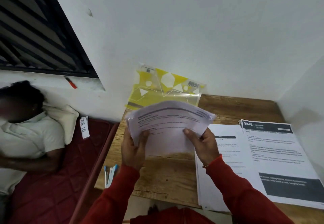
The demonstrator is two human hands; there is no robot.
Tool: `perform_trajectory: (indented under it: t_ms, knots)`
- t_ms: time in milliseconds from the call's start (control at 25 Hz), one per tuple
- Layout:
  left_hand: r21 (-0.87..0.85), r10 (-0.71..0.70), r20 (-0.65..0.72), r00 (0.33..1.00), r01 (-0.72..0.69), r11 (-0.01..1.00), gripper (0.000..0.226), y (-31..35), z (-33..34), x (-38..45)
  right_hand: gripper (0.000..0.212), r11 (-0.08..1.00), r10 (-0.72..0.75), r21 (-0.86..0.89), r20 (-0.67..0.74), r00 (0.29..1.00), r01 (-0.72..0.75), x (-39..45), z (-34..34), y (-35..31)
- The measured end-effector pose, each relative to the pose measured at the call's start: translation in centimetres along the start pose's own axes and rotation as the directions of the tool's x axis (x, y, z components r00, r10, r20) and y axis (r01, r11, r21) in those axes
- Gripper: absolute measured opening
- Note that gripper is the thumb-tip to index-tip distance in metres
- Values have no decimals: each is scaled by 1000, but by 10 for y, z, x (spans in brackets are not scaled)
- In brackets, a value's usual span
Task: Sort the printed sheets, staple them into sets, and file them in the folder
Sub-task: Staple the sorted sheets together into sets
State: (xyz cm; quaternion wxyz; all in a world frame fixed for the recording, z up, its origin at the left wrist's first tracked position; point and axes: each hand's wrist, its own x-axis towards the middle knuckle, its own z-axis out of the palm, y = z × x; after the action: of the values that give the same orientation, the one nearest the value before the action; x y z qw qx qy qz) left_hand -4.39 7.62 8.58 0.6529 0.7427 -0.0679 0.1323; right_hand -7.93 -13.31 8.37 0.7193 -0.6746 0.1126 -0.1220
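Both hands hold a bundle of printed sheets [168, 123] above the wooden table [163, 174], its far end curling upward. My left hand [134, 149] grips the bundle's left near edge, thumb on top. My right hand [201, 143] pinches the right near edge. A clear and yellow patterned folder [164, 88] leans against the wall behind the bundle. Two piles of printed sheets lie to the right: a plain one [219, 167] and one headed "946" with dark bands [280, 155]. A blue and white stapler [110, 174] sits at the table's left edge.
A person in a white shirt [29, 136] lies on a dark red mattress [52, 180] left of the table, beside a "WS 10" tag [84, 127]. A white wall [192, 31] bounds the back and right. A barred window [35, 31] is upper left.
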Motion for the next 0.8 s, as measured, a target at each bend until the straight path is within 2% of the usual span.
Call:
perform_trajectory:
  t_ms: [80, 160, 400, 520, 640, 720, 800]
  knots:
    - [19, 2, 15, 1000, -2, 1000, 73, -5, -3, -11, 37, 1000, -2, -10, 13, 1000, 2, -7, 0, 6]
    - [15, -17, 40, 999, 16, 1000, 59, -7, -5, -17, 43, 999, -19, -43, 31, 999, 20, -11, -1, 10]
    - [77, -44, 45, 998, 41, 996, 31, -8, 0, -21, 32, 997, -19, -69, 31, 999, 21, -12, 5, 16]
    - [60, -120, 77, 990, 115, 992, 25, -7, -1, -5, 26, 997, -32, -76, 3, 999, 32, -4, 4, 12]
    - [-27, -251, 185, 950, 261, 965, 32, -20, -8, 26, 18, 994, 68, -87, 39, 997, -64, 16, -3, 1]
    - [-49, -406, 223, 886, 426, 904, 39, -30, -11, 42, 15, 979, 195, -69, 74, 978, -190, 23, -6, 4]
    - [-73, -552, 224, 803, 578, 813, 33, -33, -12, 45, 13, 961, 272, -63, 46, 961, -269, 23, -8, 15]
